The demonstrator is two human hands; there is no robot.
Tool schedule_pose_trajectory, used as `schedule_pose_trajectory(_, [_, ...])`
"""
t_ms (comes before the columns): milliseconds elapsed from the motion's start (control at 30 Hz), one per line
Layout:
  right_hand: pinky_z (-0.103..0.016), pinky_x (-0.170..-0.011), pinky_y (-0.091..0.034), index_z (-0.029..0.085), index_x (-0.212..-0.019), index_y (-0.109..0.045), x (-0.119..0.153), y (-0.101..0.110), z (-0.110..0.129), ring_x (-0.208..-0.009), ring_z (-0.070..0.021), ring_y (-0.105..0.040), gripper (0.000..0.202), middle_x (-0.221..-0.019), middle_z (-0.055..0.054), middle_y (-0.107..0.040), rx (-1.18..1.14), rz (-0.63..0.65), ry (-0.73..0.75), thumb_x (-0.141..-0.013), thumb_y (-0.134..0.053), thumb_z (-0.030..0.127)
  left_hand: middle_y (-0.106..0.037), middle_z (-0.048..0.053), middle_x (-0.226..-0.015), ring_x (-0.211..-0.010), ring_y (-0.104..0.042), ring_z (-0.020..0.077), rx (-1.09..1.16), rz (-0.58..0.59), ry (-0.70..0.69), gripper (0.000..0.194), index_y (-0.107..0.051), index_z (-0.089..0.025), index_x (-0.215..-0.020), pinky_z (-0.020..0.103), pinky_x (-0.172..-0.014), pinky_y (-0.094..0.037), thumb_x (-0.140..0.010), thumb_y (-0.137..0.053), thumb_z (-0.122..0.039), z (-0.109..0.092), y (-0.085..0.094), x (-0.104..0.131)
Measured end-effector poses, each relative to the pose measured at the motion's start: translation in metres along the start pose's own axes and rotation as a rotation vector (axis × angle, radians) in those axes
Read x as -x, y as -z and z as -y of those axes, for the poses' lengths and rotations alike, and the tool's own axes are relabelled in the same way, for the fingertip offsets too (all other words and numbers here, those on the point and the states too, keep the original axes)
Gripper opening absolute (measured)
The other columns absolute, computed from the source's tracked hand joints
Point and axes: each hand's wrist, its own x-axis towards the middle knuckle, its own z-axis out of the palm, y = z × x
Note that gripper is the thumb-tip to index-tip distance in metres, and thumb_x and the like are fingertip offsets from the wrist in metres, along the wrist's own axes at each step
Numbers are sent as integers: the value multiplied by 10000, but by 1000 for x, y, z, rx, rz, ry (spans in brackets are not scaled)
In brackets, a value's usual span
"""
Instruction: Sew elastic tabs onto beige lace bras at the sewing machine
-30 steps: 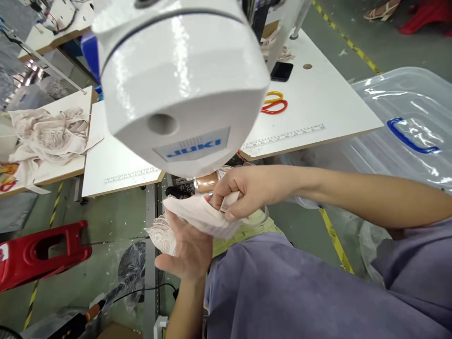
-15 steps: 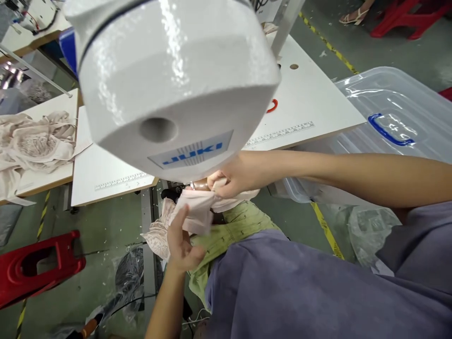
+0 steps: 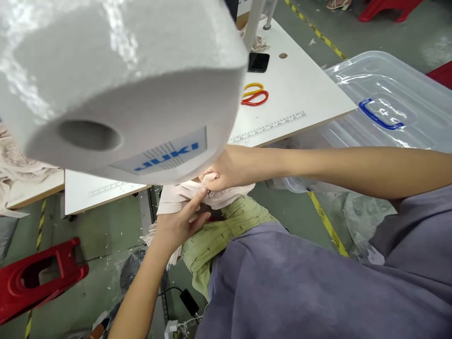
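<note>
A pale pink garment piece (image 3: 173,200) with gathered, ruffled parts hangs below the head of a white JUKI sewing machine (image 3: 169,117). My right hand (image 3: 226,169) is closed on it, a fold of cloth showing between thumb and fingers. Against the same cloth lies my left hand (image 3: 180,221), index finger stretched toward the right hand's pinch and thumb held apart; its other fingers are partly hidden. The machine head covers the needle area. Under the cloth, a green printed fabric (image 3: 243,216) lies across my lap.
Scissors with red and yellow handles (image 3: 254,95) and a black phone (image 3: 258,62) lie on the white tabletop (image 3: 296,89). A clear lidded bin (image 3: 416,103) stands at right, a red stool (image 3: 70,263) at lower left. More pale garments (image 3: 24,160) are piled at far left.
My left hand has moved up onto the cloth, its index finger now by the right hand. The cloth flap has spread leftward. With the view shifted, the scissors and phone now show.
</note>
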Motion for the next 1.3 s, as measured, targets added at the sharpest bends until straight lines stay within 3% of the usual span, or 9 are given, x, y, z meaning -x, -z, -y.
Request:
schedule_pose_trajectory(67, [-290,-681,-389,201,-941,-706,6,-7,-9,-786,-170,-567,128,-940,-41,-680,118,-88,75,-880,-611,260,-768,97,-1077,-1051,-691,300,-9,19,71,669,-519,-289,-1488,376,-987,-510,-859,-742,-337,-9,2,0])
schedule_pose_trajectory(167, [-367,-875,-439,224,-1071,-703,14,-21,-26,-1072,-237,-574,190,-1222,-89,-637,249,-353,248,-943,-596,315,-758,92,-1109,-1036,-684,288,-20,30,166,663,-487,-292,-1508,349,-934,-517,-884,-708,-333,-23,5,-3])
schedule_pose_trajectory(267, [-398,-963,-418,236,-946,-743,17,-32,-38,-1086,-226,-575,152,-1113,-70,-668,232,-463,328,-953,-592,257,-750,100,-1103,-1040,-677,299,-2,8,230,655,-496,-288,-1502,348,-892,-520,-882,-704,-326,-34,4,-7])
schedule_pose_trajectory(533, [-368,-943,-443,246,-909,-773,16,-31,-41,-1021,-210,-601,135,-1023,-48,-689,137,-449,252,-919,-641,270,-745,106,-1065,-904,-682,258,-35,-76,327,618,-531,-276,-1481,266,-686,-494,-885,-696,-292,-51,-7,-12])
schedule_pose_trajectory(800, [-377,-1002,-464,260,-1100,-697,24,-46,-55,-1100,-182,-599,253,-1079,-25,-727,436,-602,537,-957,-521,150,-744,94,-962,-695,-644,201,-102,-12,348,565,-556,-274,-1463,243,-575,-425,-906,-650,-304,-55,3,-15])
schedule_pose_trajectory(1033, [-399,-954,-446,296,-1081,-728,33,-50,-52,-1029,-212,-566,268,-969,-34,-691,438,-626,413,-935,-547,163,-730,31,-812,-742,-657,195,21,71,252,524,-572,-334,-1439,227,-645,-448,-924,-599,-249,-37,17,-15])
schedule_pose_trajectory(1100, [-381,-899,-467,284,-1123,-716,39,-53,-49,-966,-204,-575,251,-962,-47,-652,245,-560,272,-949,-550,213,-708,24,-749,-691,-638,191,-24,56,286,529,-581,-321,-1434,229,-617,-427,-914,-592,-222,-41,15,-18])
schedule_pose_trajectory(1200, [-321,-747,-519,247,-1324,-574,35,-56,-49,-803,-159,-596,358,-1011,-52,-623,-252,-437,2,-995,-509,373,-663,19,-662,-581,-567,183,-87,9,340,515,-619,-295,-1398,240,-550,-363,-890,-615,-211,-53,11,-21])
schedule_pose_trajectory(1300, [-328,-769,-546,215,-1370,-506,12,-55,-54,-789,-157,-606,459,-1081,-65,-622,-484,-508,-112,-978,-519,454,-662,40,-679,-576,-551,191,-115,-27,393,482,-639,-284,-1375,251,-533,-327,-894,-621,-245,-64,7,-24])
